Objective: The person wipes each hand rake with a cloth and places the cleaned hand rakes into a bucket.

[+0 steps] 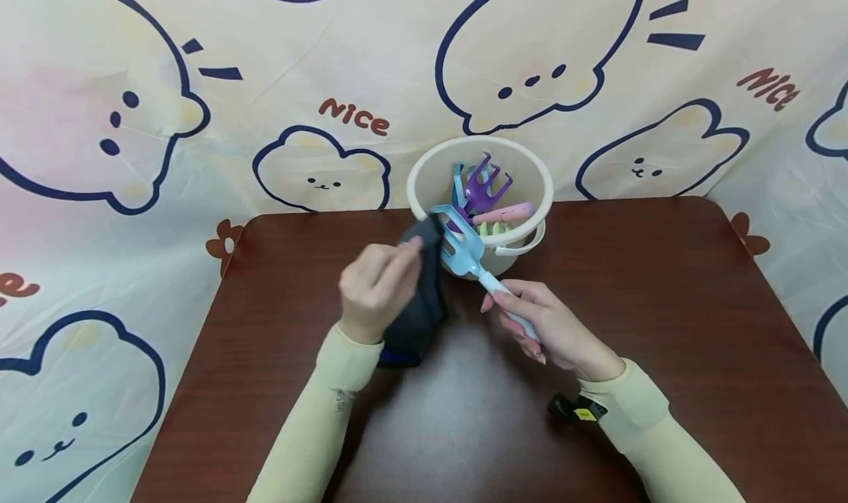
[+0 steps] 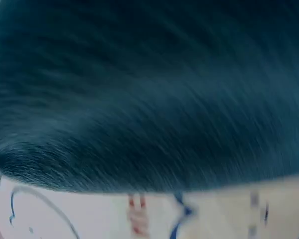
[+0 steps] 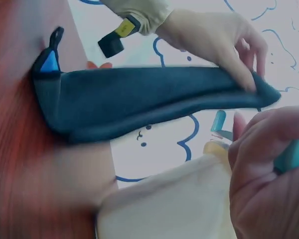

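Observation:
My left hand (image 1: 377,286) pinches the top edge of a dark blue-grey cloth (image 1: 424,304), which hangs down towards the table. A small loop and a bright blue patch show at the cloth's lower end in the right wrist view. In the left wrist view the blurred cloth (image 2: 149,109) covers most of the picture. My right hand (image 1: 546,322) grips the handle of a light blue hand fork (image 1: 467,252), its tines pointing up and left. The fork's head stands in front of the white bucket's rim, close beside the cloth; whether they touch I cannot tell.
At the back of the brown table (image 1: 662,304) stands a white bucket (image 1: 545,186) with a side handle. Inside lie a purple rake (image 1: 480,190), a pink handle (image 1: 506,214), and blue and green pieces. A patterned sheet (image 1: 411,61) hangs behind the table.

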